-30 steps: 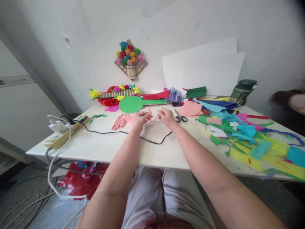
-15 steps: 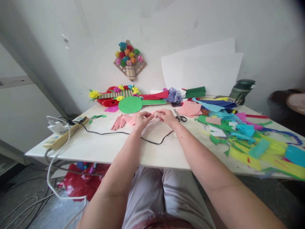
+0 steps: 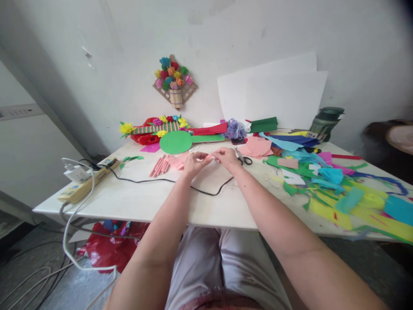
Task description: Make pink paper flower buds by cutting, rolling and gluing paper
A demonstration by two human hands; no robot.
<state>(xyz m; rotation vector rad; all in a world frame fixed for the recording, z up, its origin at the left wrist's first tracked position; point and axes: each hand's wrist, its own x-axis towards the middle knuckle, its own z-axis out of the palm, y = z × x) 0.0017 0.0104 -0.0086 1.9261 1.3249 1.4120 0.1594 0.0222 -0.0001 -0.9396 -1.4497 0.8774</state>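
Between your two hands, at the far middle of the white table (image 3: pixel 135 202), sits a small pale pink strip of paper (image 3: pixel 209 158). It is too small to make out in detail, but it spans the gap between your fingertips just above the tabletop. Your left hand (image 3: pixel 193 162) has its fingers curled in and pinched on the strip's left end. Your right hand (image 3: pixel 227 157) is likewise closed to a pinch, thumb and forefinger meeting on the strip's right end, so the two hands nearly touch.

Just left of your left hand lies a loose pink sheet (image 3: pixel 177 162), and beside that a bunch of rolled pink sticks (image 3: pixel 158 166) lying side by side. Just right of your right hand rest black-handled scissors (image 3: pixel 244 159). A black cable (image 3: pixel 206 190) runs across the table under your wrists, back to a yellowish power strip (image 3: pixel 84 181) at the left edge, where a white charger (image 3: pixel 76 173) is plugged in.

Beyond your hands lies a green paper disc (image 3: pixel 176 142), with a striped mat edged with paper flowers (image 3: pixel 157 126) behind it. A stack of pink sheets (image 3: pixel 258 147) sits near the scissors. The right side of the table is covered with coloured paper scraps (image 3: pixel 332 185), and a dark green jar (image 3: pixel 325 122) stands at the back. White sheets (image 3: pixel 274 99) lean on the wall, where a paper flower basket (image 3: pixel 174 82) hangs. Another person (image 3: pixel 392 142) is partly visible at the far right.
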